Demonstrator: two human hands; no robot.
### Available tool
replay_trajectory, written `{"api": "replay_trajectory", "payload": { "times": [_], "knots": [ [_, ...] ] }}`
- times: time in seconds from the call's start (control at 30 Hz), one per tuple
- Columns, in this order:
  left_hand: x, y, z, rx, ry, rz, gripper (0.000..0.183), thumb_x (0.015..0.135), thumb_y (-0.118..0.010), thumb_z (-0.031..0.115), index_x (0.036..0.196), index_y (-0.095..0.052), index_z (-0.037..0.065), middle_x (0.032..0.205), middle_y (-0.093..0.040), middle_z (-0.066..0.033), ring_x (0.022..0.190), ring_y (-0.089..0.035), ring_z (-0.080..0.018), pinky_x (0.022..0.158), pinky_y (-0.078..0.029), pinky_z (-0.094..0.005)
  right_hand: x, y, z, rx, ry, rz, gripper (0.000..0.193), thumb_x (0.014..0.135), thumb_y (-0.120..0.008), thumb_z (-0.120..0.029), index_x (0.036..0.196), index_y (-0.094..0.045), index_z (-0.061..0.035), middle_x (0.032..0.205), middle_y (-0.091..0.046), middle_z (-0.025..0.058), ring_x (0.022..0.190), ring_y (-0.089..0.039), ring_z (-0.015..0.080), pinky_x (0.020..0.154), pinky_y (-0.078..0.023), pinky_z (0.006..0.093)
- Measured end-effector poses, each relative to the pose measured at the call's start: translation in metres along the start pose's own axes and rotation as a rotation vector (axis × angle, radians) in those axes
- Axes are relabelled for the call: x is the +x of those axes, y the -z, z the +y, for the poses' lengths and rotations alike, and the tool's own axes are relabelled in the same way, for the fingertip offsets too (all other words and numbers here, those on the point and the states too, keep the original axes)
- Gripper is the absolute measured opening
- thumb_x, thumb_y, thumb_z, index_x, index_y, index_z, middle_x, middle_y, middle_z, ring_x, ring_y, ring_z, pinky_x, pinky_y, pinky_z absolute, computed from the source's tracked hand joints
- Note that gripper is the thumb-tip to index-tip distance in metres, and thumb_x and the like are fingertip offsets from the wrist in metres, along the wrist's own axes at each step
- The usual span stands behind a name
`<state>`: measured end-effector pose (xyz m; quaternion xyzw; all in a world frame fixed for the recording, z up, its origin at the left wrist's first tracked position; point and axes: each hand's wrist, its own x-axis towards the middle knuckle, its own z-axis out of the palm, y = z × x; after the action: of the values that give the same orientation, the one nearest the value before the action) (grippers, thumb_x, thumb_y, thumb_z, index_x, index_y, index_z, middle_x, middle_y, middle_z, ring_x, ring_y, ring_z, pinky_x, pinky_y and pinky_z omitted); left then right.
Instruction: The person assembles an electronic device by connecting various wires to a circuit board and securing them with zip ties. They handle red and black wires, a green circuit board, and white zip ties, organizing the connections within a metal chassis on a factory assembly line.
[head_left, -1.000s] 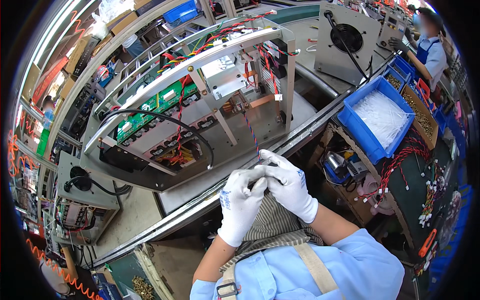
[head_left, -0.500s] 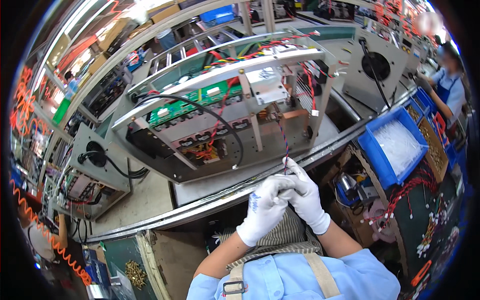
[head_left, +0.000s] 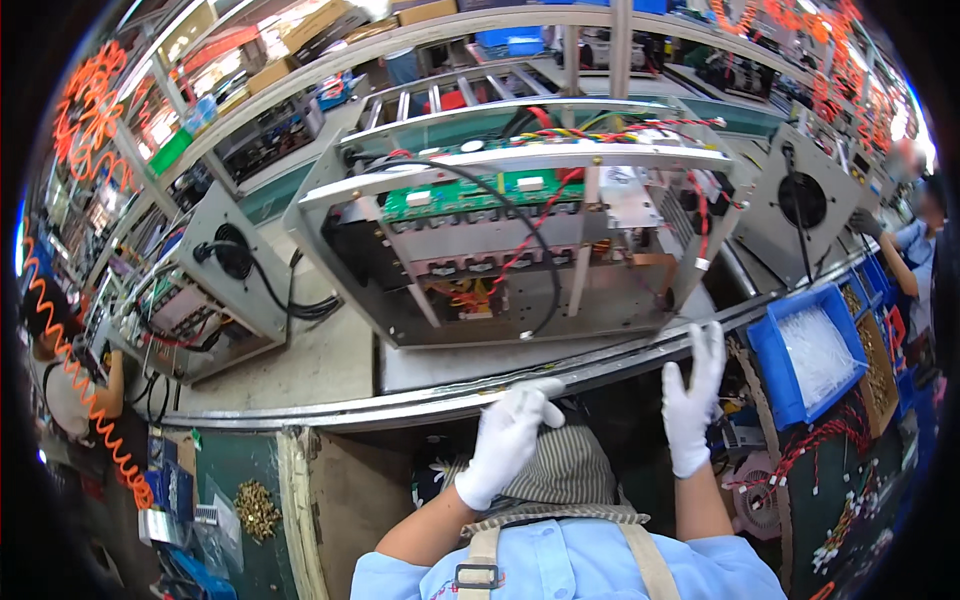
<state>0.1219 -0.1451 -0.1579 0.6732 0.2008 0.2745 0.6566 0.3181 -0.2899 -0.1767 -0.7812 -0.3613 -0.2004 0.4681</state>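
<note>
Left hand [head_left: 512, 440] and right hand [head_left: 693, 405] have been parted, their joint pinch apparently finished; the left is curled, contents unclear, the right spread, seemingly empty, near the uncovered metal case [head_left: 610, 292] on the counter [head_left: 325, 375].

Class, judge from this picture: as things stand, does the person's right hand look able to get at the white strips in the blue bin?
Probably yes: the right hand is open and looks empty, and the blue bin beside it shows its white strips uncovered, with nothing apparent blocking.
</note>
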Motion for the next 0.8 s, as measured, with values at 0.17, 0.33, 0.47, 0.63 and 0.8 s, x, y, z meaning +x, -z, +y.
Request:
{"api": "replay_trajectory", "payload": {
  "times": [0.17, 0.33, 0.47, 0.63, 0.8],
  "knots": [
    [0.007, 0.012, 0.021, -0.47, -0.041, 0.196, 0.041, 0.106, -0.04, 0.034, 0.124, -0.054, 0.001, 0.075, -0.059, 0.0007, 0.049, -0.035, -0.0002, 0.044, -0.028, -0.0156, -0.017, -0.01, -0.089, 0.541, 0.026, -0.687, 0.047, 0.088, -0.064, -0.017, 0.131, -0.055, 0.0004, 0.123, -0.063, 0.0182, 0.113, -0.059, 0.0333, 0.099, -0.045, 0.0389],
    [0.003, 0.021, 0.025, -0.56, 0.097, 0.045, 0.039, 0.102, -0.05, 0.026, 0.129, -0.053, -0.002, 0.1, -0.066, -0.0079, 0.064, -0.054, -0.0082, 0.059, -0.044, -0.0193, -0.042, -0.045, -0.105, 0.838, -0.565, -1.14, 0.03, 0.095, -0.058, -0.013, 0.121, -0.062, 0.0012, 0.087, -0.068, 0.0037, 0.079, -0.064, 0.0128, 0.071, -0.051, 0.0286],
    [-0.007, 0.059, 0.028, -0.416, 0.187, -0.083, 0.037, 0.103, -0.048, 0.028, 0.122, -0.058, -0.001, 0.088, -0.066, -0.0029, 0.052, -0.042, -0.002, 0.047, -0.033, -0.0166, -0.03, -0.048, -0.108, 0.816, -0.315, -0.927, 0.031, 0.094, -0.062, -0.012, 0.121, -0.062, 0.0015, 0.102, -0.068, 0.0074, 0.09, -0.065, 0.0145, 0.08, -0.051, 0.0291],
    [-0.005, 0.074, 0.043, -0.151, 0.291, -0.24, 0.024, 0.099, -0.046, 0.015, 0.115, -0.06, 0.004, 0.084, -0.06, 0.0012, 0.058, -0.042, -0.0021, 0.05, -0.034, -0.0176, 0.031, -0.039, -0.141, 0.611, 0.331, -0.593, 0.034, 0.082, -0.069, -0.001, 0.115, -0.064, -0.0009, 0.093, -0.066, 0.0078, 0.087, -0.065, 0.0169, 0.08, -0.053, 0.0308],
    [-0.006, 0.063, 0.039, -0.12, 0.237, -0.264, 0.02, 0.1, -0.049, 0.016, 0.113, -0.059, 0.006, 0.08, -0.057, 0.006, 0.059, -0.04, 0.0019, 0.049, -0.03, -0.0149, 0.044, -0.057, -0.146, 0.631, 0.448, -0.859, 0.011, 0.081, -0.072, -0.012, 0.087, -0.071, -0.0036, 0.076, -0.066, 0.0113, 0.069, -0.066, 0.0271, 0.064, -0.05, 0.0352]
  ]
}}
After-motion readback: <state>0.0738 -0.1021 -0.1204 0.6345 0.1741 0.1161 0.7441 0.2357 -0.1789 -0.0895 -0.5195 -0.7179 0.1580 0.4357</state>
